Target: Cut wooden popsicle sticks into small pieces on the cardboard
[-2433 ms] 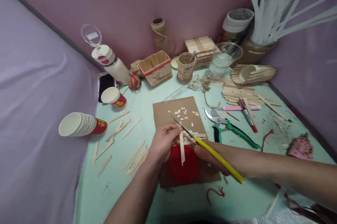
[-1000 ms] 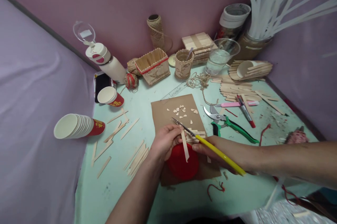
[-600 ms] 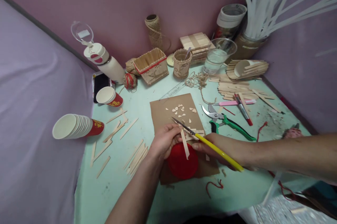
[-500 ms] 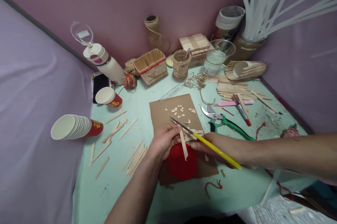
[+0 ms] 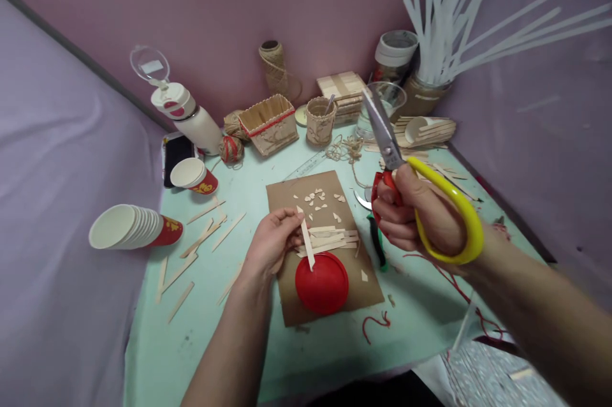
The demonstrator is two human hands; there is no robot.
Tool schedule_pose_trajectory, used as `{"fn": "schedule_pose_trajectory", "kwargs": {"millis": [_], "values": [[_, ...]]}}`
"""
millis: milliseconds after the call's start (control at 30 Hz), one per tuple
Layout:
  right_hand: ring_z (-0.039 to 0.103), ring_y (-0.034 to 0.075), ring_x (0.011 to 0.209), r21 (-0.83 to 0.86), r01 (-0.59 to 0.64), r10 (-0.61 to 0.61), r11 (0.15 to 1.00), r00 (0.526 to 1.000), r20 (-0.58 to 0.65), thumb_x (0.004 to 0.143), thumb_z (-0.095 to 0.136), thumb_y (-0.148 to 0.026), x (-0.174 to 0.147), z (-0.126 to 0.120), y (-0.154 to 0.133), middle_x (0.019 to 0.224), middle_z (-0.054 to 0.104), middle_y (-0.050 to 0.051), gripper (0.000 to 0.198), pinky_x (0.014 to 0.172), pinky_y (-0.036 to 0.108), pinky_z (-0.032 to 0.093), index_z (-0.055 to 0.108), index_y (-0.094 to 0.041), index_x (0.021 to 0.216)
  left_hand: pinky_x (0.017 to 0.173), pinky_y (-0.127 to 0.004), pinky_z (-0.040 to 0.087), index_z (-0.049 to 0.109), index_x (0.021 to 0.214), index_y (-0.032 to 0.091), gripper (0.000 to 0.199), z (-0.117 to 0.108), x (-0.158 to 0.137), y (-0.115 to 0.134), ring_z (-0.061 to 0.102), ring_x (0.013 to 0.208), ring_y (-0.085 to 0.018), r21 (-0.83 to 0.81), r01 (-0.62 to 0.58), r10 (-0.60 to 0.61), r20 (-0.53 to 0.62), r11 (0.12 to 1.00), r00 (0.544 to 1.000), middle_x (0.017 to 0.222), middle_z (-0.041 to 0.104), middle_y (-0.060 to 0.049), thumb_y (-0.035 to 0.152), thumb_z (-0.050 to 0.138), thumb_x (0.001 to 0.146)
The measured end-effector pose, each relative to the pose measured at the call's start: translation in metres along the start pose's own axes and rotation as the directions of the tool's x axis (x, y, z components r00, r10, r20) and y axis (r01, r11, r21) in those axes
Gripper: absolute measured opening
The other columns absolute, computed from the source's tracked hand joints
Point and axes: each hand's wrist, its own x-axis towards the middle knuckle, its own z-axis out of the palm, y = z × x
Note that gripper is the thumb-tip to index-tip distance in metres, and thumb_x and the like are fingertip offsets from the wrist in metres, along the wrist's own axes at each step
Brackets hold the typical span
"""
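Left hand: the left hand (image 5: 270,242), just left of the frame's centre, has its fingers curled around the upper end of a pale flat wooden craft stick (image 5: 306,242), pinched between thumb and fingertips.
Stick: it slants down and to the right, its lower end over the rim of a round red plastic lid (image 5: 322,282).
Right hand: the right hand (image 5: 415,218), right of centre and lifted above the table, is closed through the loops of a pair of scissors with steel blades and yellow and red handles (image 5: 421,187).
Scissors: the blades are together, or nearly so, and point up and left toward the upper middle of the frame; they touch nothing.
Work surface: a brown cardboard sheet (image 5: 299,193) lies on the pale green tabletop (image 5: 205,311); the lid rests on its lower half.
On the cardboard: a few cut stick pieces (image 5: 329,240) lie crosswise just above the lid, with small pale offcut chips (image 5: 320,196) further up.
Left of the frame: a stack of white-and-red paper cups (image 5: 134,227) lies on its side, loose wooden sticks (image 5: 201,244) scattered beside it.
Behind the right hand: green-handled pruning shears (image 5: 377,238), partly hidden.
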Motion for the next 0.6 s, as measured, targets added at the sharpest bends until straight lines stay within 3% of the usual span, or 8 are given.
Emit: {"fn": "schedule_pose_trajectory", "kwargs": {"millis": [100,200,267,500,600], "values": [[0.016,0.003,0.037,0.141,0.145,-0.127,0.979,0.984,-0.125,0.072,0.058,-0.072,0.003,0.016,0.033,0.049,0.022,-0.012,0.056,0.033,0.017,0.014,0.028,-0.024,0.065,0.045,-0.015,0.044,0.059,0.078,0.014,0.032,-0.003,0.001,0.000,0.054,0.046,-0.005,-0.026,-0.061,0.060,-0.052,0.998,0.997,0.067,0.067,-0.002,0.032,0.081,0.063],[0.018,0.003,0.035,0.188,0.193,-0.135,0.963,0.949,-0.284,0.070,0.068,-0.058,0.015,0.032,0.069,0.046,0.023,-0.013,0.052,0.033,0.016,0.015,0.030,-0.024,0.065,0.044,-0.015,0.045,0.059,0.079,0.014,0.031,-0.006,0.001,0.001,0.053,0.043,-0.005,-0.060,-0.101,0.095,-0.098,0.993,0.991,0.065,0.065,0.000,0.031,0.080,0.064],[0.018,0.003,0.036,0.231,0.192,-0.115,0.954,0.944,-0.309,0.068,0.073,-0.049,0.024,0.039,0.085,0.046,0.025,-0.013,0.047,0.033,0.016,0.016,0.033,-0.023,0.066,0.045,-0.015,0.046,0.058,0.080,0.014,0.028,-0.007,0.002,0.002,0.054,0.044,-0.005,-0.089,-0.120,0.109,-0.124,0.989,0.986,0.065,0.064,0.000,0.028,0.078,0.065],[0.012,0.002,0.035,0.327,0.243,-0.139,0.913,0.940,-0.311,0.065,0.073,-0.037,0.040,0.042,0.083,0.042,0.021,-0.015,0.046,0.032,0.015,0.012,0.029,-0.023,0.060,0.046,-0.014,0.043,0.060,0.077,0.014,0.022,-0.017,-0.005,0.000,0.055,0.049,-0.006,-0.113,-0.206,0.185,-0.170,0.972,0.968,0.065,0.063,-0.001,0.024,0.076,0.065],[0.013,0.001,0.034,0.346,0.316,-0.188,0.883,0.915,-0.356,0.065,0.073,-0.033,0.043,0.040,0.078,0.041,0.024,-0.014,0.048,0.031,0.015,0.011,0.027,-0.022,0.056,0.050,-0.016,0.042,0.063,0.079,0.015,0.020,-0.032,-0.026,-0.005,0.055,0.053,-0.006,-0.015,-0.251,0.243,-0.196,0.968,0.950,0.067,0.064,0.000,0.026,0.074,0.067]]}}
